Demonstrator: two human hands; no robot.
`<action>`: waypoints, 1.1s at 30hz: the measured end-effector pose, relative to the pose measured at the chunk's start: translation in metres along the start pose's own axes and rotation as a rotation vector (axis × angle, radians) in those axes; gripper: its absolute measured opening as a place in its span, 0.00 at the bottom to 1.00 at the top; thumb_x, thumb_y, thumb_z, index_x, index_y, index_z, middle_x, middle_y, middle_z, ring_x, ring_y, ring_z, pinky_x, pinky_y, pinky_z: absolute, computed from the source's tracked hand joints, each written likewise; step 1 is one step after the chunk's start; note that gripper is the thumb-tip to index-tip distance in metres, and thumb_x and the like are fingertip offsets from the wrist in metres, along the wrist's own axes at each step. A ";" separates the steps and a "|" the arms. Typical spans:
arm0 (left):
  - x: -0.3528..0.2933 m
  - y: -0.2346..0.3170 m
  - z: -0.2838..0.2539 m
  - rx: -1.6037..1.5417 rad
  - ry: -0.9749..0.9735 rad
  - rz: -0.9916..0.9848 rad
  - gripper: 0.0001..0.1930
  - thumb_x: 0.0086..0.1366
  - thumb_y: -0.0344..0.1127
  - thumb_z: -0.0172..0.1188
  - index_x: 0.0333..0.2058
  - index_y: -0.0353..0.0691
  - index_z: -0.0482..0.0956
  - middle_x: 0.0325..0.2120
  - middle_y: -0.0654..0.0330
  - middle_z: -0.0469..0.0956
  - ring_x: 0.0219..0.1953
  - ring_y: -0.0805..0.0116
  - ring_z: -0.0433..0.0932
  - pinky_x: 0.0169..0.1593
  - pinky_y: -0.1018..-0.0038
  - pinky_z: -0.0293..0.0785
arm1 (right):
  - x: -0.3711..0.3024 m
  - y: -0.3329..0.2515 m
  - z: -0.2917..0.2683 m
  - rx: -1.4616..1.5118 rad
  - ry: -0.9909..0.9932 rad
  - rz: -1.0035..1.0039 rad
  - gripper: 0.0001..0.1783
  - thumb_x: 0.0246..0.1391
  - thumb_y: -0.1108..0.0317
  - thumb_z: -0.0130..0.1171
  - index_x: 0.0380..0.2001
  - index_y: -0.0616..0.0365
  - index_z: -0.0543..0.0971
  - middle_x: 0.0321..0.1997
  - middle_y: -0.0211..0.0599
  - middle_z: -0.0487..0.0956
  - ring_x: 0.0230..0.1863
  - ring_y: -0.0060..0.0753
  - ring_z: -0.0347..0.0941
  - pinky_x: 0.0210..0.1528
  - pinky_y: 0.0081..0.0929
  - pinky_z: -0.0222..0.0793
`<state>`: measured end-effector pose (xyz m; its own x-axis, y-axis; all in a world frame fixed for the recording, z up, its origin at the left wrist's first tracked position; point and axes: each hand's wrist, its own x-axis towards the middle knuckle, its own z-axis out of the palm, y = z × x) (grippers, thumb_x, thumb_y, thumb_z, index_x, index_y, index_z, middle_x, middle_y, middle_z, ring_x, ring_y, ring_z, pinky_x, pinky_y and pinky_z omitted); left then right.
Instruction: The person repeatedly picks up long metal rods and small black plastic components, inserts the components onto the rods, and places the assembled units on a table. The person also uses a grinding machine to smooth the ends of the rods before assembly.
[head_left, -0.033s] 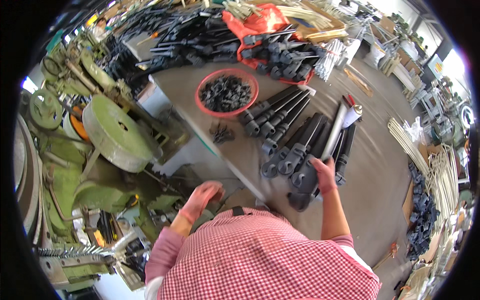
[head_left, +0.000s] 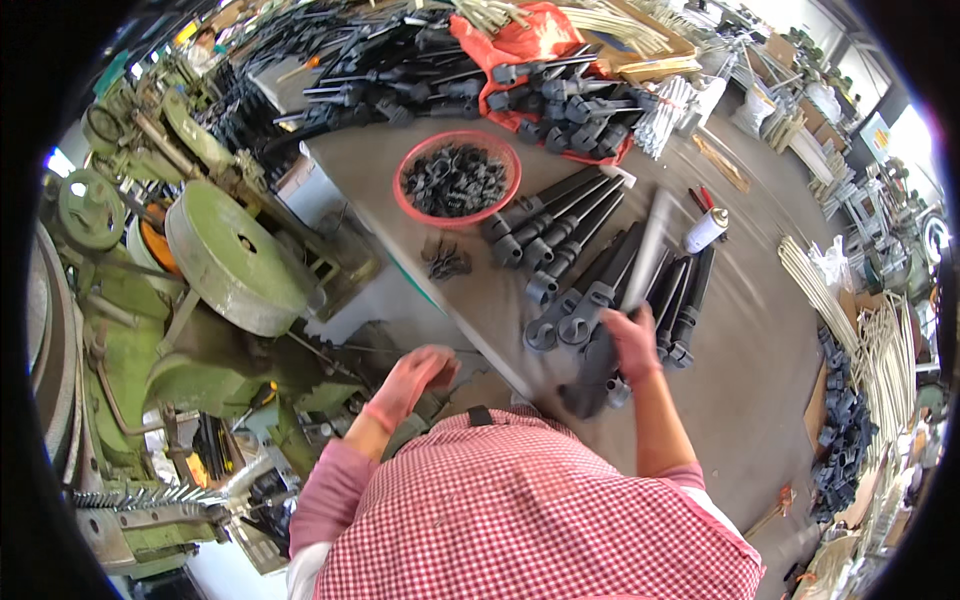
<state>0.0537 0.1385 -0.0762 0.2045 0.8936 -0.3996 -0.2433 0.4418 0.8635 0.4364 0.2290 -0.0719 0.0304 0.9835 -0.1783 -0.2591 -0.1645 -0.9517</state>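
My right hand [head_left: 632,343] is wrapped round a long tube with a black plastic fitting [head_left: 590,385] at its near end. The tube's silver-grey far part [head_left: 652,235] is smeared by motion and points away over the table. Near the table edge, in front of my apron, my left hand [head_left: 415,380] hovers with loosely bent fingers, and nothing shows in it. Beside and under the held tube lie several black tubes with hooked fittings [head_left: 578,325]. Farther left is another row of black tubes with fittings [head_left: 545,250].
A red basket [head_left: 402,200] of small black clips stands on the grey table [head_left: 760,370], with loose black clips [head_left: 445,262] nearby. A spray can [head_left: 706,230] and red-handled pliers [head_left: 703,198] lie beyond the tubes. Heaped black parts [head_left: 400,95] fill the back. A green machine [head_left: 240,260] stands left.
My right hand has moved slightly left with the tube, and the tube's near end has swung left. My left hand has shifted a little right and up.
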 end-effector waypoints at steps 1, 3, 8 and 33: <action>0.008 0.010 0.012 -0.112 -0.042 0.039 0.18 0.71 0.45 0.56 0.48 0.35 0.77 0.40 0.61 0.81 0.41 0.72 0.79 0.50 0.74 0.76 | -0.004 0.010 0.044 0.107 -0.060 -0.004 0.20 0.49 0.73 0.66 0.44 0.61 0.70 0.33 0.29 0.76 0.28 0.19 0.70 0.26 0.20 0.69; 0.032 0.023 0.030 -0.283 0.087 -0.011 0.20 0.71 0.48 0.56 0.49 0.37 0.77 0.41 0.60 0.81 0.43 0.69 0.80 0.51 0.72 0.76 | -0.013 0.032 0.120 -0.133 -0.180 0.269 0.27 0.51 0.69 0.68 0.51 0.60 0.68 0.40 0.36 0.76 0.35 0.22 0.72 0.35 0.23 0.72; 0.044 0.029 -0.004 -0.741 0.266 -0.018 0.16 0.68 0.48 0.59 0.42 0.40 0.78 0.38 0.57 0.82 0.43 0.60 0.81 0.50 0.58 0.78 | 0.030 0.083 0.207 0.196 -0.675 0.340 0.20 0.59 0.60 0.65 0.45 0.67 0.77 0.36 0.28 0.77 0.40 0.26 0.72 0.44 0.26 0.71; -0.111 0.035 -0.036 -0.725 0.150 0.288 0.27 0.71 0.45 0.56 0.64 0.43 0.63 0.38 0.52 0.79 0.49 0.51 0.80 0.56 0.56 0.76 | 0.022 0.049 0.180 -0.266 -0.907 0.335 0.16 0.64 0.73 0.53 0.53 0.63 0.78 0.32 0.24 0.77 0.29 0.15 0.69 0.33 0.17 0.69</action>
<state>-0.0112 0.0579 -0.0125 -0.0776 0.9590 -0.2726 -0.8347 0.0871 0.5438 0.2505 0.2564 -0.0777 -0.7807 0.5510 -0.2949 0.1079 -0.3459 -0.9320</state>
